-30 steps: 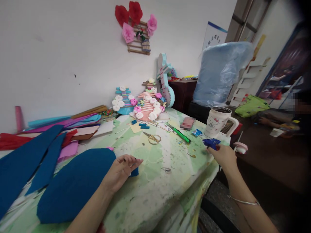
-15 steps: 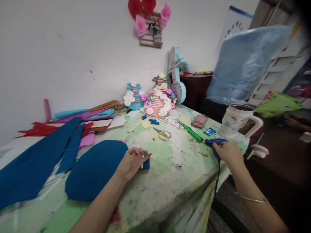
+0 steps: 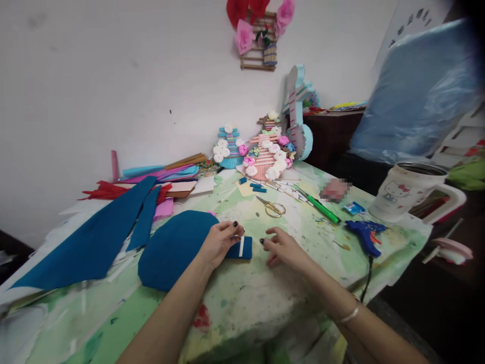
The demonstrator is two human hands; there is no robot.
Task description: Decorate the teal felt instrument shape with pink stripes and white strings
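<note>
Stained tablecloth [image 3: 242, 293]: blue tab [image 3: 247, 247] juts from under nearer left hand [image 3: 216, 244], fingertips bunched, grip unclear, long axis toward right hand [image 3: 287, 248], fingers parted.

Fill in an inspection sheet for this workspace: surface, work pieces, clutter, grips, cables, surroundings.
Surface: tablecloth green and white, creased and stained.
Work pieces: blue rounded piece lies flat; white strip crosses a blue end beside it; any join is hidden by the left hand. Glue gun lies near the right edge.
Clutter: scissors, green tool, mug, colored sheets heaped at left.
Grips: left grip at the blue end, hold unclear; right grip open, nothing seen in it.
Cables: dark cord runs from the glue gun toward the table's edge.
Surroundings: pale wall with paper flowers.
</note>
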